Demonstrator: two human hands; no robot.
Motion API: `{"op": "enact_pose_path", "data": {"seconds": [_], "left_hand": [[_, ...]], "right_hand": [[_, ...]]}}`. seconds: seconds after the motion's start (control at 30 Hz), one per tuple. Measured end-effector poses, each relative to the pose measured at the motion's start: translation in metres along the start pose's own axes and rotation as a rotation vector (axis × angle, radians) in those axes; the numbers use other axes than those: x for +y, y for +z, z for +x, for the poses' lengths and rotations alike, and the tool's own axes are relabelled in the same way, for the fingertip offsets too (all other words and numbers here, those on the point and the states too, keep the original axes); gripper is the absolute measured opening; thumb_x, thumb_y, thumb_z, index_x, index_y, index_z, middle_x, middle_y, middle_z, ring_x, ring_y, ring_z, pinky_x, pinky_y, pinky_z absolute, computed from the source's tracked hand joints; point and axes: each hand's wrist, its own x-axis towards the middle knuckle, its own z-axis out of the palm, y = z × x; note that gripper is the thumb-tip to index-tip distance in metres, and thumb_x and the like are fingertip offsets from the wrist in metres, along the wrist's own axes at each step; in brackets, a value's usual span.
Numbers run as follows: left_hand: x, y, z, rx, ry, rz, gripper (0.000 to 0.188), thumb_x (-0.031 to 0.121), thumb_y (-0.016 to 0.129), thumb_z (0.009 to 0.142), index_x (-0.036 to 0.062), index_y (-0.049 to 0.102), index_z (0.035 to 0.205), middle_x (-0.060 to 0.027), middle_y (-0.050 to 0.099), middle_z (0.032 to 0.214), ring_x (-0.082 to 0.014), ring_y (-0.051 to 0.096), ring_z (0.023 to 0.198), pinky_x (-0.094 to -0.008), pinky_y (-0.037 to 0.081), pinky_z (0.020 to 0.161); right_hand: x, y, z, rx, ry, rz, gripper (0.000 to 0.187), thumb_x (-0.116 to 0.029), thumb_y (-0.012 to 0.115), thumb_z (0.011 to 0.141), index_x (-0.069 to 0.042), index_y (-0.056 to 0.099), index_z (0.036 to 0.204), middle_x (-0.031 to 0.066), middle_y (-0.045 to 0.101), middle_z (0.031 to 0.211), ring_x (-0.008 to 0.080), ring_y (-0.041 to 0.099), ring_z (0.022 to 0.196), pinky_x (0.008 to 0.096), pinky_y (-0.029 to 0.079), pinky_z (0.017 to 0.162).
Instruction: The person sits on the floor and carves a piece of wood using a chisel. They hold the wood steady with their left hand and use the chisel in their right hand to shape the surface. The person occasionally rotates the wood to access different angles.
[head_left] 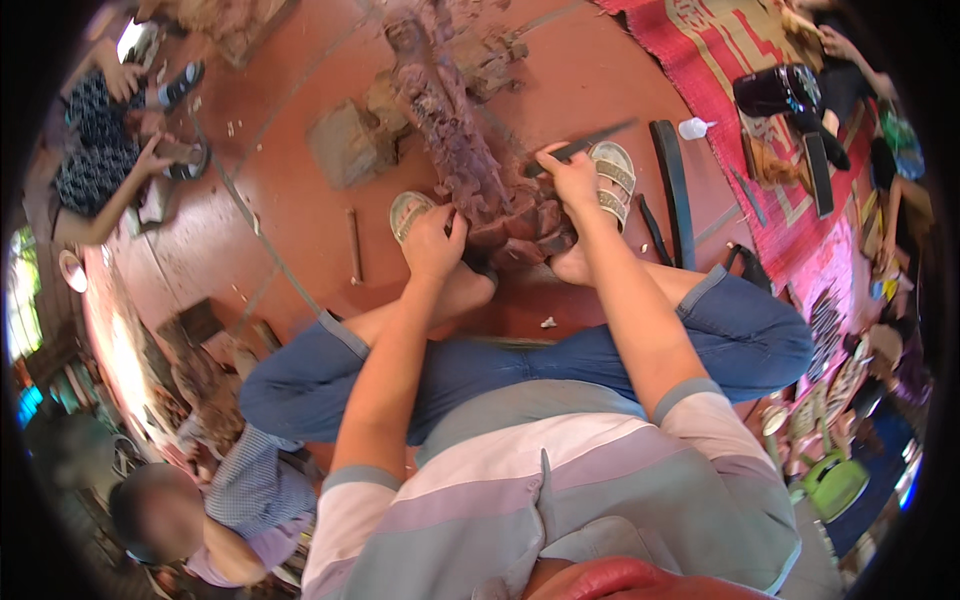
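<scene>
A long reddish-brown carving, which looks like wood, lies on the floor between my sandalled feet, its wide knobbly end toward me. My left hand is closed, its curled fingers against the left edge of that end; they partly hide what they grip. On the other side, my right hand is closed round one end of a dark, flat, tapering file. The file points away to the right, above my right sandal, apart from the carving.
A rough wood block lies left of the carving, a thin stick nearer me. To the right are a long dark bar, a white bottle and a red mat with a power tool. Other people sit left and right.
</scene>
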Motion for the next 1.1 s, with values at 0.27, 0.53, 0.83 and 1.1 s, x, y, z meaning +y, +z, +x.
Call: {"op": "enact_pose_path", "data": {"seconds": [0.27,0.53,0.83,1.1], "left_hand": [[0.006,-0.002,-0.02,0.087,-0.116,-0.366,0.037,0.011,0.062,0.08,0.0043,0.055,0.116,-0.0172,0.057,0.116,-0.0324,0.058,0.098,-0.041,0.047,0.082],[0.059,-0.002,-0.054,0.001,0.196,-0.097,0.052,0.006,0.064,0.077,0.0027,0.046,0.126,-0.0278,0.028,0.139,-0.0415,0.033,0.128,-0.0438,0.032,0.104],[0.052,-0.01,-0.049,-0.002,0.181,-0.091,0.053,0.003,0.064,0.076,0.0025,0.046,0.127,-0.0254,0.033,0.137,-0.0395,0.038,0.124,-0.0428,0.034,0.103],[0.04,0.002,-0.047,0.031,0.115,-0.199,0.05,0.006,0.063,0.077,0.0045,0.048,0.124,-0.0248,0.041,0.129,-0.0414,0.042,0.118,-0.0451,0.036,0.1]], "right_hand": [[-0.02,-0.004,-0.007,-0.002,-0.007,0.25,0.014,-0.009,0.067,0.083,-0.005,0.065,0.096,-0.0004,0.061,0.082,0.0083,0.059,0.067,0.0208,0.052,0.066],[-0.015,0.008,-0.02,-0.337,-0.071,0.169,0.011,-0.006,0.065,0.08,-0.005,0.061,0.09,-0.0004,0.061,0.08,0.0075,0.056,0.071,0.0206,0.043,0.062],[-0.009,-0.025,0.0,-0.184,-0.299,0.068,0.011,-0.005,0.071,0.074,-0.006,0.066,0.083,-0.0006,0.063,0.076,0.0082,0.058,0.07,0.0233,0.047,0.063],[-0.032,0.019,-0.025,-0.429,-0.172,-0.198,0.013,-0.006,0.07,0.078,-0.004,0.064,0.09,0.0003,0.063,0.079,0.0076,0.058,0.07,0.0226,0.047,0.062]]}}
